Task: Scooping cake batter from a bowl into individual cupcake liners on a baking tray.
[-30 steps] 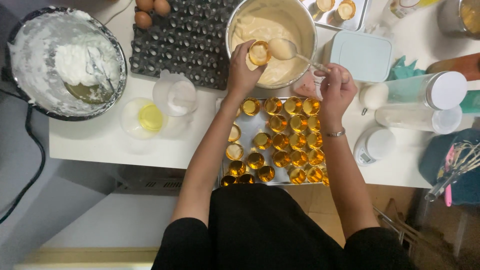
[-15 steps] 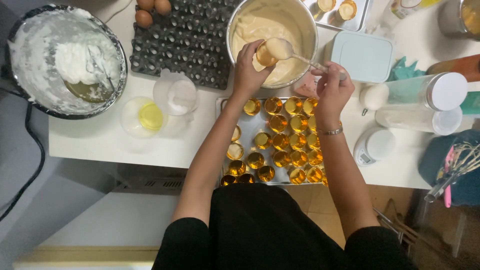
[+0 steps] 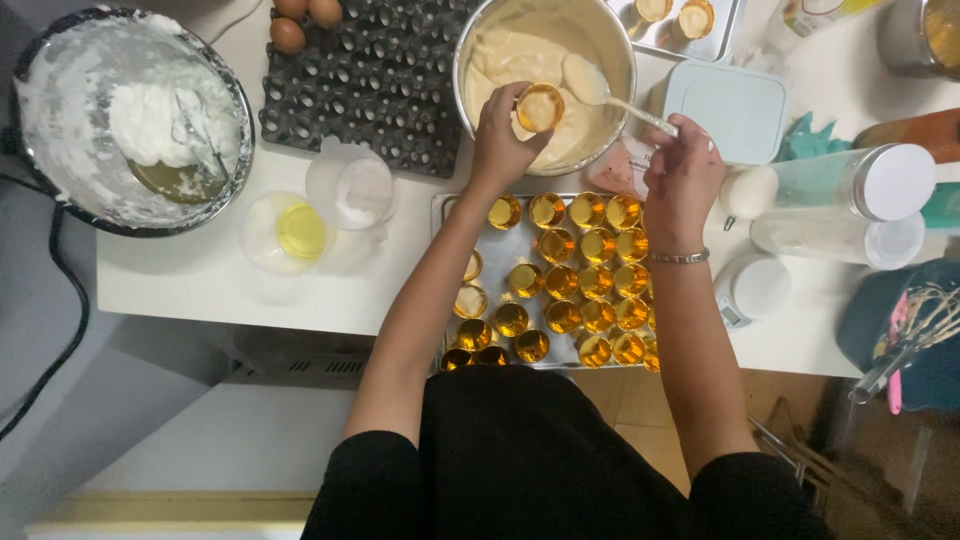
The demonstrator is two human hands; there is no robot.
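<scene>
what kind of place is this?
Probably a home or small baking kitchen: a batter bowl, a tray of gold cups and an egg crate on a white counter.

Three brown eggs (image 3: pixel 305 18) sit on the tray; two steel bowls (image 3: pixel 610 40) stand out; roughly twenty-three gold cups (image 3: pixel 560 245), arms hiding some.

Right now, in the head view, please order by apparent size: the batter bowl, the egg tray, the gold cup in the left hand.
1. Egg tray, though partly cut off
2. Batter bowl, nearly as large; unsure
3. Gold cup, clearly smallest
</scene>
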